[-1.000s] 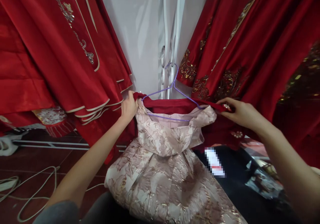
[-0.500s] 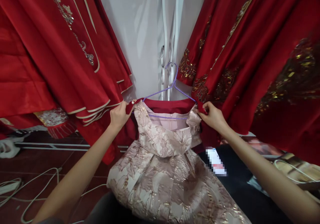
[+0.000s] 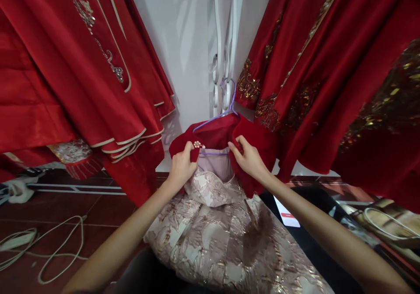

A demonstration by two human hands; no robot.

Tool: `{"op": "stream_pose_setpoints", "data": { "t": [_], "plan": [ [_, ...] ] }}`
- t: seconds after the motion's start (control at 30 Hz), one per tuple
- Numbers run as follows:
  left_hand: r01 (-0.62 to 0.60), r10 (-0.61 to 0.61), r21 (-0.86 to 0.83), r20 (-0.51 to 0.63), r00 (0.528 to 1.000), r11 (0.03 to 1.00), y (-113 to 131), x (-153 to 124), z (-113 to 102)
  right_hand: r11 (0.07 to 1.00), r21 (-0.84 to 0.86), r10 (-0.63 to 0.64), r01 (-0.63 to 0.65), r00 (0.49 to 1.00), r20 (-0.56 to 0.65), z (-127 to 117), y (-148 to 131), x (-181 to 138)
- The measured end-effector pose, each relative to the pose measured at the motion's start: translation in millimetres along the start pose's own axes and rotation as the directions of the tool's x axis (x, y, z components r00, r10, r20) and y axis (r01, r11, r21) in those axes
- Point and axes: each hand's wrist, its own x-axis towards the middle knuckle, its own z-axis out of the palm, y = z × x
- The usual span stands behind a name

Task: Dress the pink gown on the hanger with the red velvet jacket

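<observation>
Red velvety jacket (image 3: 262, 138) lies over the shoulders of a pink floral brocade dress (image 3: 210, 241) on a purple wire hanger (image 3: 234, 97). With my left hand (image 3: 182, 166) I pinch one front edge beside a pearly clasp (image 3: 197, 144); with my right hand (image 3: 248, 157) I pinch the opposite edge. Between my hands, the dress's neckline and the hanger's lower bar show.

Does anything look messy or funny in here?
Yes, a little: the white cable lies in loose, untidy loops on the floor at the picture's left. The red jacket and brocade dress show no clear damage.
</observation>
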Motion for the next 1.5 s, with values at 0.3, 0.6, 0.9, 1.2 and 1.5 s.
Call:
{"op": "stream_pose_setpoints", "data": {
  "t": [0.3,0.6,0.9,1.2,1.5],
  "plan": [
    [-0.069,0.069,-0.667,-0.027,0.997,0.742,73,39,18,0.994,0.041,-0.106,0.102,0.989,0.105,11,-12,-5],
    [0.016,0.065,-0.435,0.17,0.983,0.9,45,2,57,0.97,0.238,0.045,-0.056,0.998,0.049,22,26,-12],
    [-0.112,0.123,-0.171,0.051,0.991,0.979,40,-10,45,0.876,0.465,0.135,-0.13,0.991,0.024,35,27,-23],
    [0.012,-0.081,-0.542,-0.103,0.991,0.84,46,-21,55,0.817,0.566,0.152,-0.111,0.988,-0.025,39,12,-25],
    [-0.023,-0.003,-0.505,-0.051,0.999,0.863,43,-14,57,0.768,0.616,0.167,-0.173,0.984,0.068,34,20,-30]
  ]
}}
